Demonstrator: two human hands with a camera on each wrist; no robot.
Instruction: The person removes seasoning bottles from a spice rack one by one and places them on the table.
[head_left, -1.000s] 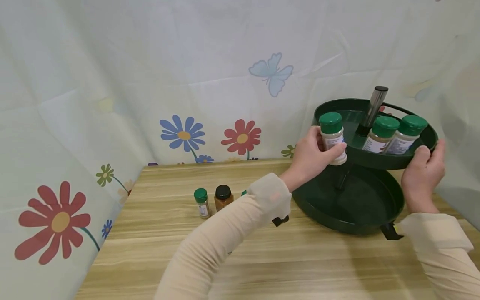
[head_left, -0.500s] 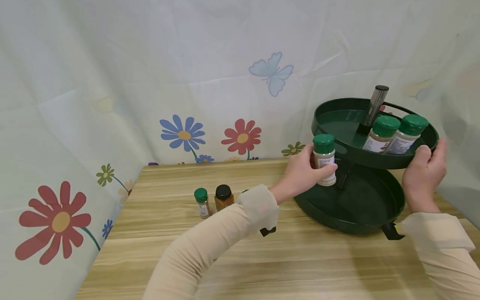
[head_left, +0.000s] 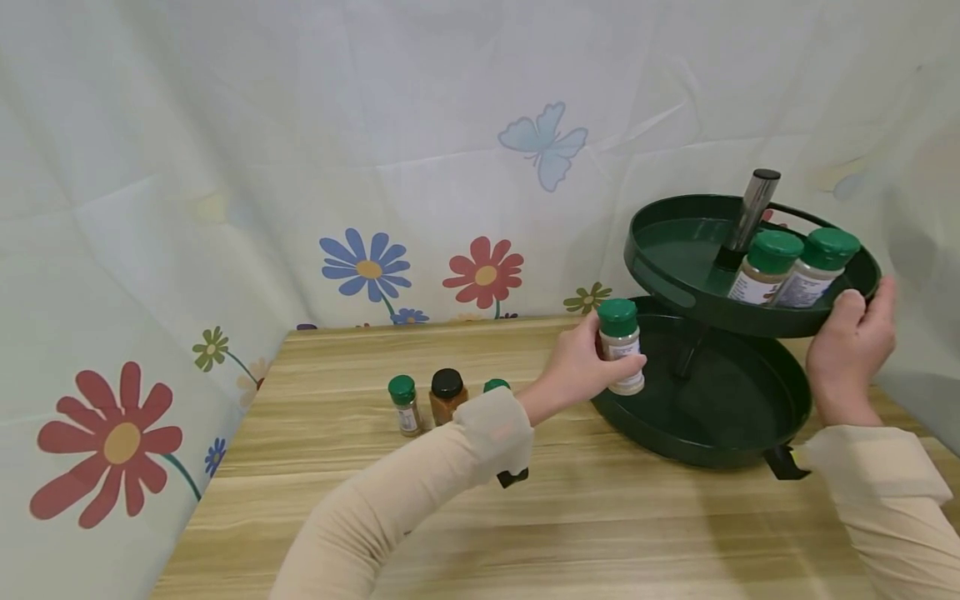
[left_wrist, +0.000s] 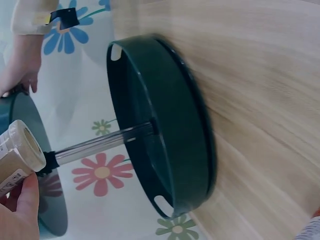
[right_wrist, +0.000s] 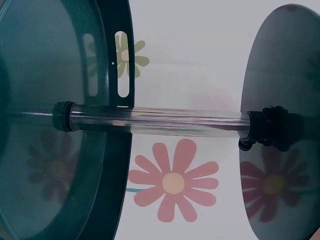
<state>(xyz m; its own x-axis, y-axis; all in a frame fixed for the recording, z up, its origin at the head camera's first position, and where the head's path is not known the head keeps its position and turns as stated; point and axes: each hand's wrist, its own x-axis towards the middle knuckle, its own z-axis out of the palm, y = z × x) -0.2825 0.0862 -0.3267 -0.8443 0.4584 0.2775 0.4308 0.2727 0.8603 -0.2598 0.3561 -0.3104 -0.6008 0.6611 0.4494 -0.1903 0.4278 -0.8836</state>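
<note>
My left hand [head_left: 573,367] holds a spice jar [head_left: 630,353] with a green lid and pale contents, upright, in front of the left rim of the lower tray [head_left: 697,454]. In the left wrist view the jar's base [left_wrist: 30,150] shows beside the thumb. My right hand [head_left: 853,354] grips the right rim of the tilted upper tray [head_left: 675,233]; its fingers are partly hidden behind the rim. Two green-lidded spice jars, one in front [head_left: 759,279] and one behind [head_left: 810,279], stand on that tray near its right side.
A metal post [head_left: 753,208] rises through the upper tray. Left on the wood-grain table [head_left: 337,500] stand a small green-lidded jar [head_left: 406,408], a black-lidded jar [head_left: 447,396] and another green lid [head_left: 496,385], partly hidden by my sleeve. A flowered cloth [head_left: 420,167] hangs behind.
My left hand has carried the spice jar down and left, from the upper tray's front rim to the lower tray's left side. The right hand keeps its grip, almost still.
</note>
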